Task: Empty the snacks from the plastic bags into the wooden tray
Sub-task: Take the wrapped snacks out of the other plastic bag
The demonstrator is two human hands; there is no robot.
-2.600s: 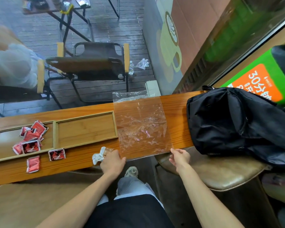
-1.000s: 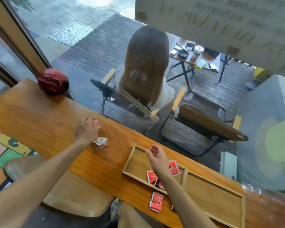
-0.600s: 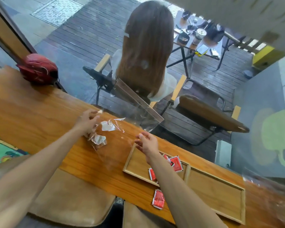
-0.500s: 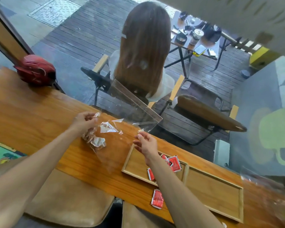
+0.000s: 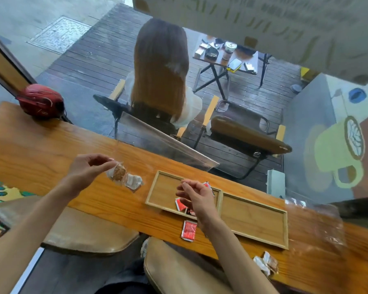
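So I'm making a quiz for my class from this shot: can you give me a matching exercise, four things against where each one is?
Things:
1. red helmet
2. clear bag with snacks
3. lone red packet
4. empty plastic bag

Places:
A. on the counter just outside the tray's near edge
B. flat on the counter right of the wooden tray
C. held up by the hands, left of the tray
D. far left of the counter, by the window

Pairs: 1-D, 2-C, 3-A, 4-B

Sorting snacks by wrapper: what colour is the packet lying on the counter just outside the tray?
Red, silver-edged packet; head view.
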